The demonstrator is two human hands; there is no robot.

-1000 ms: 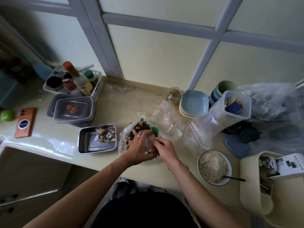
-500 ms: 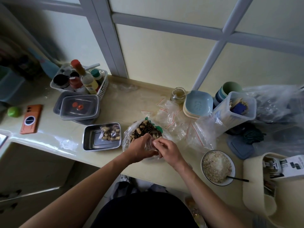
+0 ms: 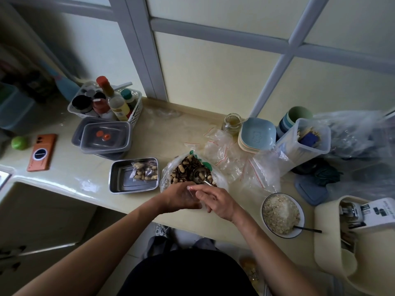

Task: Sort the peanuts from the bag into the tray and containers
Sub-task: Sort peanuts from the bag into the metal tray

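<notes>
A clear plastic bag point(image 3: 168, 175) of peanuts mixed with dark seeds lies open on the counter, with a metal spoon point(image 3: 199, 175) resting in it. Left of it sits a steel tray point(image 3: 119, 184) holding small clear packets of peanuts point(image 3: 145, 171). My left hand point(image 3: 181, 198) and my right hand point(image 3: 217, 200) meet at the bag's near edge. Both pinch a small clear bag point(image 3: 197, 196) between their fingertips. What is inside that small bag is hidden by my fingers.
Stacked lidded containers point(image 3: 104, 137) and a bottle basket point(image 3: 136, 107) stand behind the tray. An orange phone point(image 3: 41, 151) lies far left. Empty zip bags point(image 3: 230, 154), blue plates point(image 3: 256, 133), a tall clear container point(image 3: 307, 139) and an oat bowl point(image 3: 282, 214) crowd the right.
Both hands have drawn back from the bag's mouth toward me, which uncovers the spoon among the peanuts. They stay together, still pinching plastic.
</notes>
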